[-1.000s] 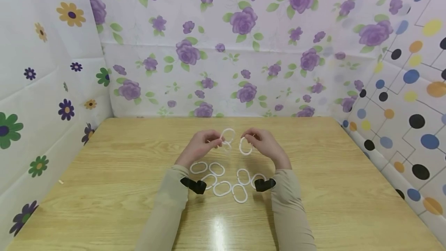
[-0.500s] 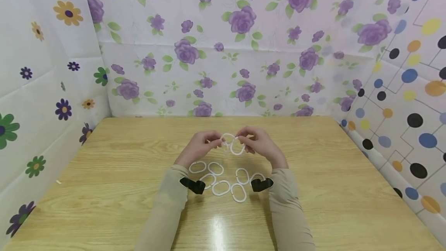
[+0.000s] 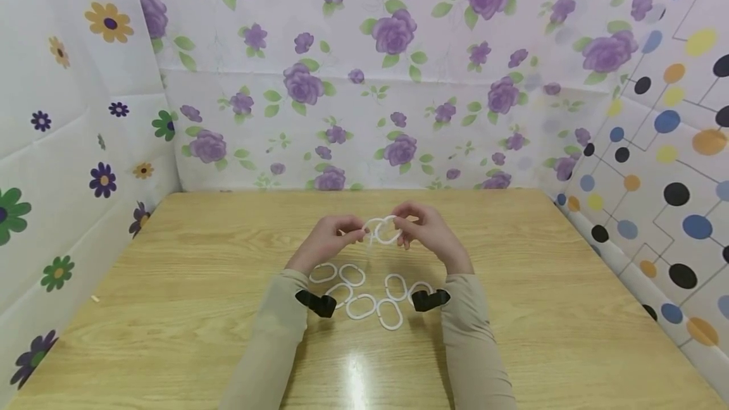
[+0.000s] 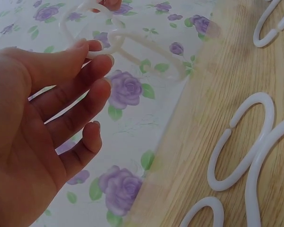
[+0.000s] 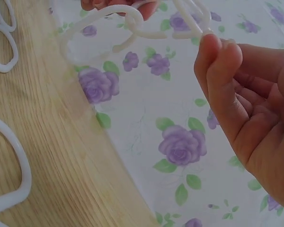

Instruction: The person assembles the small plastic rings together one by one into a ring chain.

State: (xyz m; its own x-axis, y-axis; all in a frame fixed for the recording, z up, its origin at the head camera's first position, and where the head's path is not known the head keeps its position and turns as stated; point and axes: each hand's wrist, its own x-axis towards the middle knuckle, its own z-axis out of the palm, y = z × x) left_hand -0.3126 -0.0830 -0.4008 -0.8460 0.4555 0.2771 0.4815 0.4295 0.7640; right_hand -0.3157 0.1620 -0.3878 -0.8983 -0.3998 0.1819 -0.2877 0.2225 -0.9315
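Wrist views show a hanging link on the L ring, beyond the L hand fingertips; head view gets only a faint streak of it. Head view alone has all 7 loose rings on the bench, nearer the person than either hand. L hand pinches L ring; R hand pinches R ring, both rings up btwn the hands. Rings overlap; can't tell if hooked. Vs 1 s ago: R hand closer to L, rings were apart then.
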